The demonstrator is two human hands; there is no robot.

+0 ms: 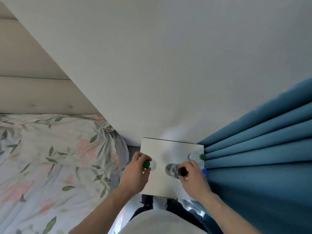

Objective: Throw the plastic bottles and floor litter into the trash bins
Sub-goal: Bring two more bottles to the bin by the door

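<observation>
Four clear plastic bottles upright on white nightstand. Left hand clamped round green-capped bottle near left edge. Right hand clamped on neck of dark-capped bottle mid-top. Second green-capped bottle and blue-capped bottle at right edge, beside pleated blue curtain. Contents and labels unreadable. Floral bedding left.

White nightstand under plastic bottles

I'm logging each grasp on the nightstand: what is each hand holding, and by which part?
Left hand grips a green-capped bottle at its neck. Right hand grips a dark-capped bottle around its neck, just below the cap.
</observation>
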